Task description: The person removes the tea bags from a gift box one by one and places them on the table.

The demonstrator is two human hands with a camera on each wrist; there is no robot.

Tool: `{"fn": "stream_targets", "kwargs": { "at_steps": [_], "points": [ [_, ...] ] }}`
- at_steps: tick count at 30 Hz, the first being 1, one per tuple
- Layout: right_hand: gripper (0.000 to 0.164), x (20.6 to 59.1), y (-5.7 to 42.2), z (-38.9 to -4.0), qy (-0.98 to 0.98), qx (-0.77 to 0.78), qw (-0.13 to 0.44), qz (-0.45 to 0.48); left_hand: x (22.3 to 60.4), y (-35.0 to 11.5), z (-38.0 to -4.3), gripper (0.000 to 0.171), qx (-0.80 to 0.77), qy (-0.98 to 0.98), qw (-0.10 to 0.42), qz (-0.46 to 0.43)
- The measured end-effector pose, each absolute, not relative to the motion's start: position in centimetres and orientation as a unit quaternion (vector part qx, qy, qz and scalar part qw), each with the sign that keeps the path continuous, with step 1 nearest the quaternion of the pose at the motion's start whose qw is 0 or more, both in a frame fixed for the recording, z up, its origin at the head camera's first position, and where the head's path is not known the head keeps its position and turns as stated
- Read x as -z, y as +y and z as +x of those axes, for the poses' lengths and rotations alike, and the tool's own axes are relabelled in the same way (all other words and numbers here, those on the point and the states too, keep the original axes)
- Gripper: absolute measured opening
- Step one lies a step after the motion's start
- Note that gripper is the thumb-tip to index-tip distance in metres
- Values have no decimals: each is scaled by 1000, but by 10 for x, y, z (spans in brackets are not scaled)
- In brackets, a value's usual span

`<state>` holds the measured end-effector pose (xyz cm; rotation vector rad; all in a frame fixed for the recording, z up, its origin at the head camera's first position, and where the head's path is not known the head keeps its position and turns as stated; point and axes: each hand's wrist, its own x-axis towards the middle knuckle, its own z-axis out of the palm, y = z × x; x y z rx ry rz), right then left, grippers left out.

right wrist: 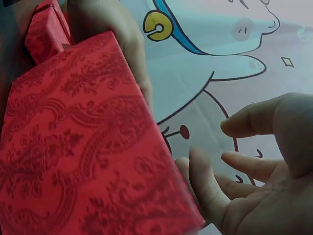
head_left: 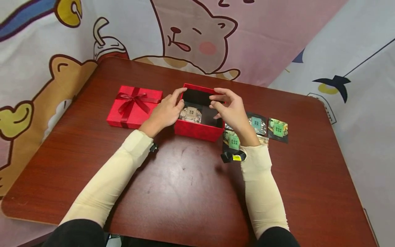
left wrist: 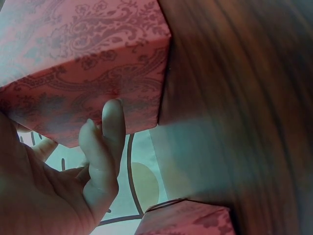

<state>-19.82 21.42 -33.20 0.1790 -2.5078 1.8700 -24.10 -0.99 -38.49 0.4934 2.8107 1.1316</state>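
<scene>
A red patterned gift box (head_left: 197, 129) stands without its lid in the middle of the table. Inside it lie a picture packet (head_left: 191, 114) with a pale label on the left and a dark flat piece (head_left: 210, 115) on the right. My left hand (head_left: 165, 110) holds the box's left wall, thumb at the rim; in the left wrist view some fingers (left wrist: 113, 127) lie along the outside. Over the box's right end hovers my right hand (head_left: 231, 109), its fingers loosely bent with nothing visible between them. The right wrist view shows those fingers (right wrist: 208, 183) beside the rim.
Left of the box lies the red lid (head_left: 135, 104) with a dark red ribbon bow. Several dark picture packets with green labels, such as one packet (head_left: 278, 130), lie to the right, partly under my right arm. A cartoon-printed cloth (head_left: 191, 34) hangs behind the wooden table (head_left: 185, 192).
</scene>
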Motion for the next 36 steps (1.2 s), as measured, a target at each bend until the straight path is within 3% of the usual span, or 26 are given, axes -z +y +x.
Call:
{"fn": "stream_targets", "kwargs": {
  "at_steps": [18,36],
  "points": [
    [46,357,185,-221,-810,-584,-49,5,394,-5,-238,52,-371,914,52,157],
    [64,361,170,-240,-823,-549,-128,-65,390,-11,-243,52,-380,910,36,162]
  ]
}}
